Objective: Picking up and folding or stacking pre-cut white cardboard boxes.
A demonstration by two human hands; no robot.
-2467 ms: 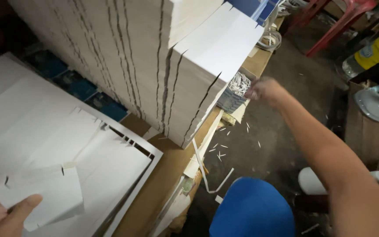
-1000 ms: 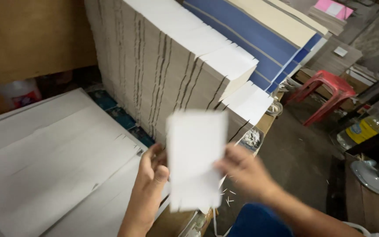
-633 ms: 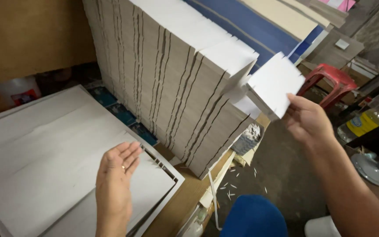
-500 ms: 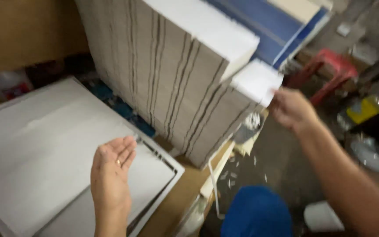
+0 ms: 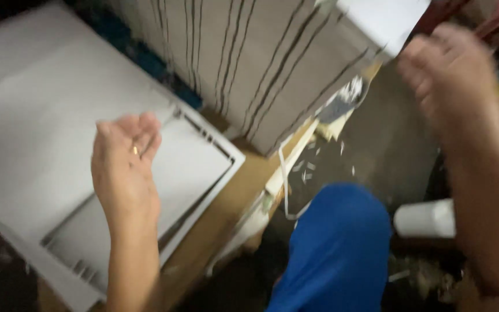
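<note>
Since half a second ago the right hand (image 5: 449,69) has let go of the white sheet piece (image 5: 383,17) and pulled back; that piece now lies on the low end of the tall stack of grey board sheets (image 5: 261,63), at the top edge of the view. Head camera has tipped down and closer; whole frame blurred.

Stack: grey edges with dark vertical gaps between bundles, standing on a wooden bench top (image 5: 226,208). Blue strip (image 5: 145,58) shows along the stack's foot, too smeared to tell what it is.

Flat on the bench to the left: large white die-cut sheet (image 5: 41,127), with a rectangular window and slots cut near its right corner.

Floor right of the bench: thin white paper trimmings (image 5: 304,167) scattered and hanging off the edge. Blue rounded seat (image 5: 336,248) below. White cylindrical container (image 5: 425,218) on its side just beside the right forearm; contents not visible.

Left hand (image 5: 125,167): open, palm up, fingers loosely curled, empty, hovering over the die-cut sheet, not touching it.

Right hand: raised near the stack's corner, fingers loosely bent, holding nothing; badly blurred.
</note>
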